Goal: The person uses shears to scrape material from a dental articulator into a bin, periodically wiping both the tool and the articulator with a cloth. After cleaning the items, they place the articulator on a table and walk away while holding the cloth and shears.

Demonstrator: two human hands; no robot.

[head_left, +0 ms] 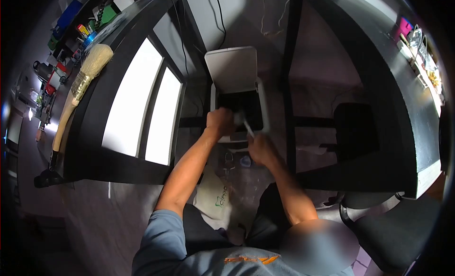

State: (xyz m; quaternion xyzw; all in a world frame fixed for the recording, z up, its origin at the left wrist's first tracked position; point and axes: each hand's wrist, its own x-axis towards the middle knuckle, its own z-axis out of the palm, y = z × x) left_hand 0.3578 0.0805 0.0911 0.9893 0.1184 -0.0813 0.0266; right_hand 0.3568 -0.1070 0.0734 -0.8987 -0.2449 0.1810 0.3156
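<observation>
A white bin [213,96] stands against the wall with its lid [232,69] raised and a dark inside. Over its opening, my left hand [220,122] is closed in a fist beside a pale, blurred piece [240,117]; what the fingers hold is hidden. My right hand [259,149], at the bin's front right, is closed around a thin pale stick [249,129] whose upper end reaches toward that piece. Below the hands, a small clear-blue item [245,161] and a little metal clip-like item [229,157] lie near the floor.
A printed cloth bag [213,195] lies between the legs. At left, a large brush [90,69] hangs beside a black bench with lit white panels [132,100]. A dark bench [379,62] with a chair [393,228] stands at right. Cables [219,20] hang at the wall.
</observation>
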